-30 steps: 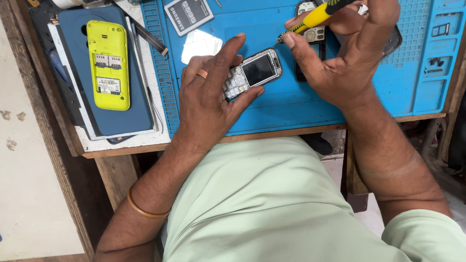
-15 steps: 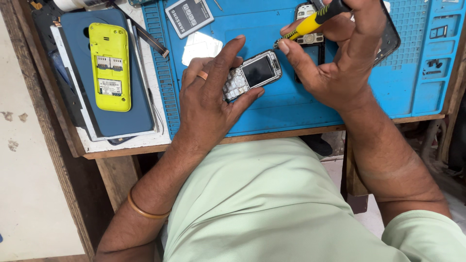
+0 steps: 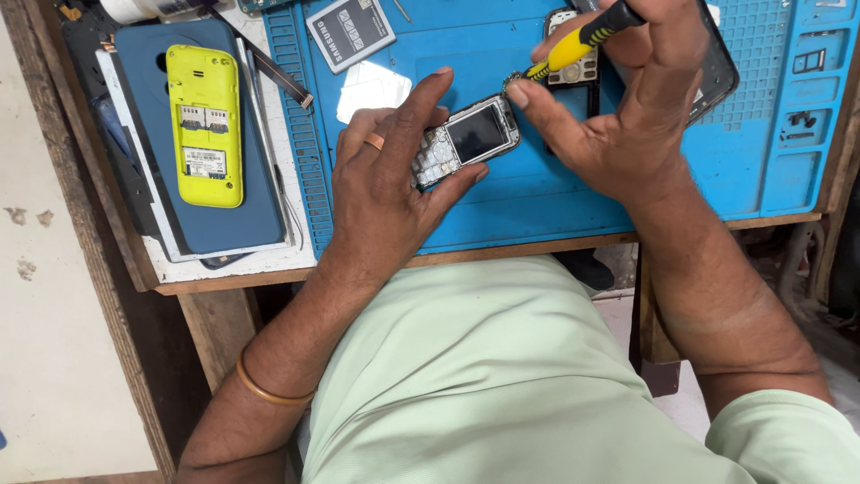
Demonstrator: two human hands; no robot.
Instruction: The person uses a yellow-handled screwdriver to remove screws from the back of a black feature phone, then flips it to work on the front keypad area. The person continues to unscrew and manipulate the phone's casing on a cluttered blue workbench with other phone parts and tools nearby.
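My left hand (image 3: 385, 184) grips a small silver keypad phone (image 3: 468, 139) with a dark screen, holding it just above the blue work mat (image 3: 528, 202). My right hand (image 3: 618, 116) holds a screwdriver with a yellow and black handle (image 3: 582, 40), its tip at the phone's top right corner. My right thumb reaches toward that same corner. Behind my right hand lies another phone part with a keypad (image 3: 573, 67), partly hidden.
A yellow phone with its back off (image 3: 206, 125) lies on a dark blue phone cover (image 3: 202, 211) at the left. A grey battery (image 3: 351, 31) and a white square piece (image 3: 369, 88) lie on the mat. The mat's right side has small compartments (image 3: 806, 81).
My right hand has shifted slightly up and back with the screwdriver. The left hand and the silver phone have stayed in place.
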